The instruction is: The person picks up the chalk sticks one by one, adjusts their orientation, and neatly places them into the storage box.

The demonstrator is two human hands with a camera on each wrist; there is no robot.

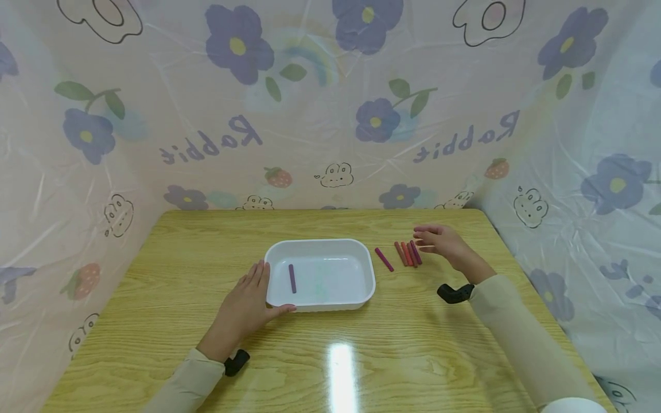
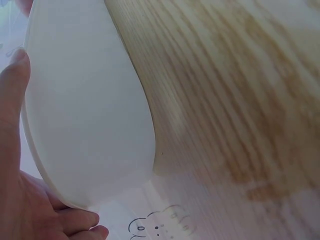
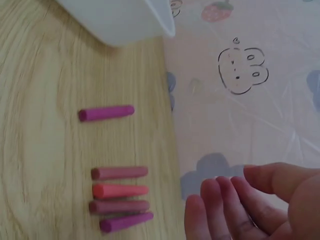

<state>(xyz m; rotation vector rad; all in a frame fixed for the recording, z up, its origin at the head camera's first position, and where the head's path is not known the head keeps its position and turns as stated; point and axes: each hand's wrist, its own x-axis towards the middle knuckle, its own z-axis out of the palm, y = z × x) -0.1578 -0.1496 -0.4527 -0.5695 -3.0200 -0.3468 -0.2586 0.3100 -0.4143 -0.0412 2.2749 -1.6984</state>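
A white rectangular tray [image 1: 335, 278] sits on the table with one dull purple crayon [image 1: 292, 279] lying inside, near its left end. My left hand [image 1: 245, 304] holds the tray's near left corner, thumb along the front rim and fingers along the left side. To the right of the tray lies a single magenta crayon [image 1: 384, 260]. Farther right, several crayons lie side by side, among them a coral one [image 3: 120, 191] and a dusty pink one [image 3: 120, 173]. Just right of this row is my right hand [image 1: 446, 246], fingers loosely bent with nothing between them and the thumb.
The wood-grain table [image 1: 289, 355] meets a patterned curtain [image 1: 330, 115] along its back edge and at both sides. Black devices [image 1: 455, 293] are worn at both wrists. A light reflection shows on the table's near part.
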